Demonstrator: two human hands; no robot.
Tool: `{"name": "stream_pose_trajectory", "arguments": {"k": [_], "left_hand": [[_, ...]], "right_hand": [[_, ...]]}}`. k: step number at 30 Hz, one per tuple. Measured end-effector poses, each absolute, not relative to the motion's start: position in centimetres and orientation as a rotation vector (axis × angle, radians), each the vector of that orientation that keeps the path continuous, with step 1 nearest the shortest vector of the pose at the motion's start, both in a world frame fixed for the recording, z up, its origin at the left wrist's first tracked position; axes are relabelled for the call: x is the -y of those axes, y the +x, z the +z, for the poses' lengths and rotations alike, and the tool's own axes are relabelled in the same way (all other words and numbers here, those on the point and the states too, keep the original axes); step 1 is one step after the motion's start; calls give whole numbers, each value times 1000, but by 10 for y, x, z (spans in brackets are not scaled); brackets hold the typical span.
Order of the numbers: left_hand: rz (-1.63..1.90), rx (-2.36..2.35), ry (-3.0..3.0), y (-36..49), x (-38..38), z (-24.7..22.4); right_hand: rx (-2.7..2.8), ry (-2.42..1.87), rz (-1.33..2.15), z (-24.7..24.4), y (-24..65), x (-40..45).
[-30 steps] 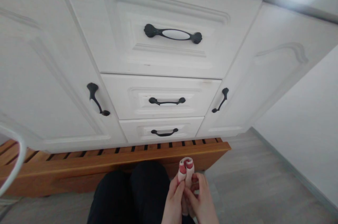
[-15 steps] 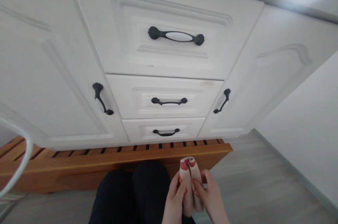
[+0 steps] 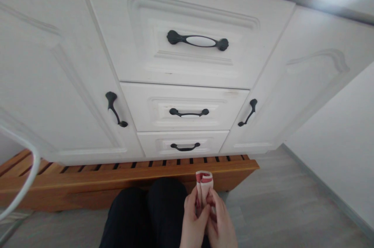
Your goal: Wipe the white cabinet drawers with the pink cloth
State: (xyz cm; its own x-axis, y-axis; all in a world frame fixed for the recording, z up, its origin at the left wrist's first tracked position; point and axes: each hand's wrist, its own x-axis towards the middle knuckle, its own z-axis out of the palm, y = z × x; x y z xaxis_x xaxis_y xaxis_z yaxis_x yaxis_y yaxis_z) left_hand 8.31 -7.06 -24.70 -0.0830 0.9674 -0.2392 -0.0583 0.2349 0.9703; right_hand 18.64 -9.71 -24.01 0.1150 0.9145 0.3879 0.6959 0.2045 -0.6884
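A white cloth with red parts, rolled or folded into a narrow bundle, stands up between my hands near the bottom centre. My left hand is closed around its left side, the thumb lying across the front. From the right, my right hand grips the same bundle with bent fingers. The two hands are close together, and the lower part of the cloth is hidden behind them.
A white cabinet with drawers and dark handles fills the view ahead. Below it runs a slatted wooden bench. My dark-clothed knees are left of the hands. A white curved tube is at the far left.
The two rolled halves of the cloth have come together into one tighter bundle. My right hand has moved left, closer to my left hand. The view has shifted slightly.
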Motion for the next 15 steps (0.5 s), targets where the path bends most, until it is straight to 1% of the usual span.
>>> {"name": "stream_pose_trajectory", "arguments": {"k": [3,6,8,12,13,15], "left_hand": [[1016,-1294,1026,80,69,-238],[996,-1254,1026,78,65,-229],[1018,-1237,1031,78,62,-230],[1058,-1156,1054,81,59,-242],[1067,-1137,1052,82,60,-243],[1081,-1133,1126,83,64,-239]], "right_hand": [[1801,-1421,376,-241,198,100],[2033,-1322,246,-237,213,100],[2177,-1318,93,-233,220,97],[2305,-1333,-438,-231,222,86],[2288,-1328,-526,-232,220,82],[2279,-1269,-557,-233,218,75]]}}
